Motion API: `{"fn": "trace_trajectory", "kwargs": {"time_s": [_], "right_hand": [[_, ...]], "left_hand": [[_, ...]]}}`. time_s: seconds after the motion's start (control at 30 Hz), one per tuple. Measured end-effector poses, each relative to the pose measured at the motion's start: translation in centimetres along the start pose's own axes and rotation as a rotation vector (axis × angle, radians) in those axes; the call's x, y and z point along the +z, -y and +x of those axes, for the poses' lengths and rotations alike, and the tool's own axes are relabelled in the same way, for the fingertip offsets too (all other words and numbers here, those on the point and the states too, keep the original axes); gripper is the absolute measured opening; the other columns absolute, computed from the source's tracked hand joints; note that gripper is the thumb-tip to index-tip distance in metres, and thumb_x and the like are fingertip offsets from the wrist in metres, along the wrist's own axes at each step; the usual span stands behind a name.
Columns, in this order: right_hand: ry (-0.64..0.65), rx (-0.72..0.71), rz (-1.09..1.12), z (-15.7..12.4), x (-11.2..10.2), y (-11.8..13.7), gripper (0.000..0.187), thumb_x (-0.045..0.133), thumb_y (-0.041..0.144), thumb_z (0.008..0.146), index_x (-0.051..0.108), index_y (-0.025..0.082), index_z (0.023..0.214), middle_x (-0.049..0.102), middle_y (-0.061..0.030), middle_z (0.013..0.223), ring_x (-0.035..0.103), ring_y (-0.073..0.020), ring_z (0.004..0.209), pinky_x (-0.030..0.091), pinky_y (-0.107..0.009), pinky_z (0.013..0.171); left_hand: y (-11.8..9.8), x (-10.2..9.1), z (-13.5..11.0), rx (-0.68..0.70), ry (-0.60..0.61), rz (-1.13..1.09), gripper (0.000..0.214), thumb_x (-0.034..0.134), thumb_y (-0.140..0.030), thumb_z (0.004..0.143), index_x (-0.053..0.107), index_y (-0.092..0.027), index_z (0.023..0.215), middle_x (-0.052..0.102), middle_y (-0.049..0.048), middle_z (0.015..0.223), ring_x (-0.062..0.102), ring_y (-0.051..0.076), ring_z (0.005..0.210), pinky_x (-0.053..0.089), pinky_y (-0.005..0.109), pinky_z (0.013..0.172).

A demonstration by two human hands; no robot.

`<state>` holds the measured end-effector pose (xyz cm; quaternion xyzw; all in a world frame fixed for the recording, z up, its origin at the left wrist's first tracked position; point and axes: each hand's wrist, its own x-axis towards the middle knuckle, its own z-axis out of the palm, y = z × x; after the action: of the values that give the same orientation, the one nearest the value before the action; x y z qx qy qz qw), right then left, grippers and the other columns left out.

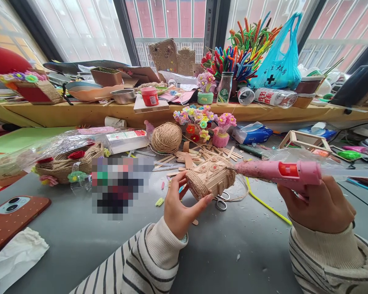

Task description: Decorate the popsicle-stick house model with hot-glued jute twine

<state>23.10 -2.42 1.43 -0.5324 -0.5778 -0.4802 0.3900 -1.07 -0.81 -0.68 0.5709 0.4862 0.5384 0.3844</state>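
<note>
My left hand grips a small barrel-shaped craft piece by its near end. Wooden sticks form its sides, and twine wraps both ends. It lies tilted on its side, raised above the table. In my right hand is a pink glue gun, its nozzle at the far right end of the barrel, touching or very close. A clear glue stick juts from the gun's back. Loose twine trails from the barrel's right end. Partly hidden beneath the barrel are scissors.
Behind the barrel lie a twine ball and scattered wooden sticks. A yellow pipe cleaner crosses the grey table. At left are a phone, crumpled tissue and a twine-covered basket. A crowded shelf runs along the back.
</note>
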Motion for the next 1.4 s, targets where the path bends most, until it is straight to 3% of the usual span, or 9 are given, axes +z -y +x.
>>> {"fn": "trace_trajectory", "kwargs": {"time_s": [0.27,0.37,0.53,0.67,0.73,0.87,0.93,1.2,1.4], "right_hand": [[-0.054,-0.03,-0.003,-0.3,0.4,-0.7,0.014,0.067,0.028,0.07,0.06,0.021,0.079,0.052,0.0013,0.054,0.049,-0.0135,0.044,0.04,-0.024,0.04],[0.007,0.133,0.051,-0.1,0.6,-0.5,0.019,0.065,0.034,0.072,0.063,0.018,0.081,0.051,0.0004,0.054,0.046,-0.0129,0.045,0.038,-0.025,0.041],[0.235,0.552,0.154,0.3,0.7,0.0,0.038,0.06,0.057,0.07,0.056,0.019,0.069,0.045,0.0007,0.052,0.042,-0.0136,0.045,0.037,-0.029,0.047],[0.407,0.759,0.209,-0.2,1.5,0.0,0.058,0.06,0.065,0.064,0.056,0.016,0.095,0.059,-0.0057,0.069,0.053,-0.0183,0.054,0.038,-0.029,0.049],[0.503,0.752,0.215,-0.7,2.2,-0.3,0.059,0.058,0.066,0.064,0.056,0.017,0.096,0.062,-0.0083,0.076,0.056,-0.0208,0.06,0.04,-0.03,0.053],[0.767,0.618,0.221,-1.9,3.3,-0.8,0.045,0.058,0.06,0.063,0.055,0.019,0.081,0.06,-0.0044,0.068,0.054,-0.0187,0.057,0.04,-0.03,0.056],[0.831,0.563,0.233,-2.4,3.7,-0.9,0.039,0.055,0.057,0.066,0.054,0.019,0.077,0.059,-0.0039,0.068,0.053,-0.0176,0.057,0.039,-0.03,0.056],[0.888,0.489,0.219,-4.0,5.0,-0.9,0.038,0.051,0.055,0.067,0.056,0.019,0.075,0.06,-0.0072,0.075,0.055,-0.0207,0.069,0.04,-0.031,0.062],[0.885,0.541,0.145,-3.9,5.2,-2.4,0.041,0.048,0.054,0.07,0.059,0.017,0.083,0.063,-0.0109,0.082,0.058,-0.0249,0.074,0.042,-0.035,0.065]], "left_hand": [[-0.2,0.2,0.3,-0.117,-0.041,-0.142,0.064,0.075,-0.04,0.059,0.047,-0.017,0.111,0.055,0.0121,0.116,0.054,0.023,0.106,0.047,0.038,0.09],[0.0,0.1,0.9,-0.202,-0.044,-0.264,0.064,0.077,-0.042,0.056,0.049,-0.015,0.107,0.058,0.0123,0.113,0.058,0.023,0.101,0.049,0.033,0.085],[0.6,-0.1,1.8,-0.329,-0.124,-0.447,0.064,0.077,-0.049,0.054,0.056,-0.016,0.104,0.062,0.0105,0.11,0.06,0.023,0.098,0.049,0.027,0.073],[0.4,-0.2,2.0,-0.415,-0.176,-0.549,0.059,0.075,-0.051,0.057,0.061,-0.019,0.104,0.062,0.0073,0.109,0.061,0.018,0.091,0.049,0.021,0.064],[0.1,-0.4,2.1,-0.429,-0.188,-0.591,0.053,0.075,-0.05,0.057,0.063,-0.02,0.099,0.063,0.005,0.106,0.061,0.014,0.086,0.049,0.018,0.062],[-0.2,-0.4,2.1,-0.431,-0.189,-0.623,0.046,0.074,-0.048,0.059,0.064,-0.021,0.095,0.064,0.0034,0.102,0.062,0.012,0.083,0.049,0.017,0.061],[-0.2,-0.4,2.1,-0.425,-0.193,-0.611,0.047,0.075,-0.048,0.059,0.064,-0.021,0.095,0.065,0.0035,0.102,0.062,0.013,0.082,0.049,0.017,0.061],[-0.2,-0.3,2.0,-0.43,-0.161,-0.582,0.05,0.075,-0.051,0.057,0.062,-0.021,0.095,0.064,0.0034,0.102,0.061,0.013,0.081,0.048,0.02,0.064],[0.1,-0.4,2.1,-0.422,-0.156,-0.566,0.05,0.074,-0.05,0.058,0.061,-0.019,0.095,0.063,0.0059,0.107,0.062,0.015,0.085,0.049,0.022,0.067]]}}
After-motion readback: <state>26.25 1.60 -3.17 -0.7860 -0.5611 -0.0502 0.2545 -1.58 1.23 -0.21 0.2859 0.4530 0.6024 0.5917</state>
